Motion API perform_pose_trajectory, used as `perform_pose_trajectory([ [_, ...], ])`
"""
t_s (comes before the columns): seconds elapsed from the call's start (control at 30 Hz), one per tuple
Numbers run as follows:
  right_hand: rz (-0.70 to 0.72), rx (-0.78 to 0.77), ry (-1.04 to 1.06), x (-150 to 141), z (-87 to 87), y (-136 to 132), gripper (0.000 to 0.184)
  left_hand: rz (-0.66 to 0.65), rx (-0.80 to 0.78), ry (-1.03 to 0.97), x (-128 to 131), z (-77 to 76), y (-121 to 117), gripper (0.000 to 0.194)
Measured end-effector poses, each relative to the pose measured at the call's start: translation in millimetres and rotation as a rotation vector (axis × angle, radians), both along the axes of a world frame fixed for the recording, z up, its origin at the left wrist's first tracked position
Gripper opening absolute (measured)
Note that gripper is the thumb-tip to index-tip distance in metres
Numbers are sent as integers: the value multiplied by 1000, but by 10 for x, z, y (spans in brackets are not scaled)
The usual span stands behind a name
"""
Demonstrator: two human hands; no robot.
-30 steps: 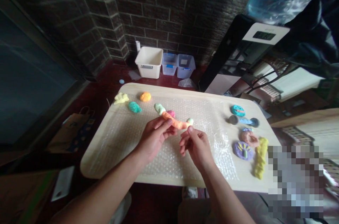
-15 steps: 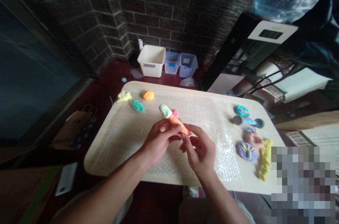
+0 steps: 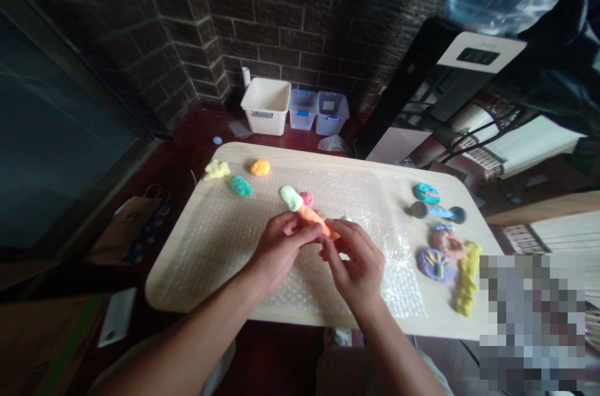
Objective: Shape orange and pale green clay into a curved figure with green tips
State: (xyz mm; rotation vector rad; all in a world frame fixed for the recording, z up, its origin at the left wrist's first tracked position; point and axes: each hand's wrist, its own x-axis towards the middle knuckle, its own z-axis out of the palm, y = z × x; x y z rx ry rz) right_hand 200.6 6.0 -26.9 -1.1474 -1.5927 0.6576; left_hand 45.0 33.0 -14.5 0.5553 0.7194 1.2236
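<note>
An orange clay roll [image 3: 313, 217] with a pale green end [image 3: 290, 197] and a pink lump [image 3: 306, 198] is held above a sheet of bubble wrap [image 3: 220, 240] on a light wooden table [image 3: 187, 230]. My left hand [image 3: 279, 247] pinches the roll's middle from the left. My right hand [image 3: 356, 265] curls its fingers around the roll's right end, hiding the tip.
Yellow [image 3: 216, 169], orange [image 3: 260, 167] and teal [image 3: 240, 185] clay lumps lie at the table's far left. Finished clay pieces sit at the right: a teal disc [image 3: 426, 193], a blue dumbbell [image 3: 438, 213], a purple disc [image 3: 435, 263], a yellow strip [image 3: 466, 277]. Plastic bins [image 3: 266, 106] stand by the brick wall.
My right hand has moved up from under the roll's right end and closed over it, covering the pale tip. The roll has tilted so that its left end points more upward.
</note>
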Motion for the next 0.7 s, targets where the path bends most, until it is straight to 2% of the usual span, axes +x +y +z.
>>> perform_pose_trajectory([
  [0.13,24,-119,104,19,-12,40,45,52,-25,6,-13,-1,25,33],
  [0.23,74,-159,139,16,-11,57,40,43,-17,-12,-23,4,32,37],
  [0.33,102,-139,135,1,8,48,32,15,-6,-27,-10,7,17,36],
  [0.6,61,-70,67,9,1,27,37,56,14,96,31,-77,-2,38],
  [0.7,43,-64,28,2,-18,36,38,69,8,98,36,-63,-6,38],
])
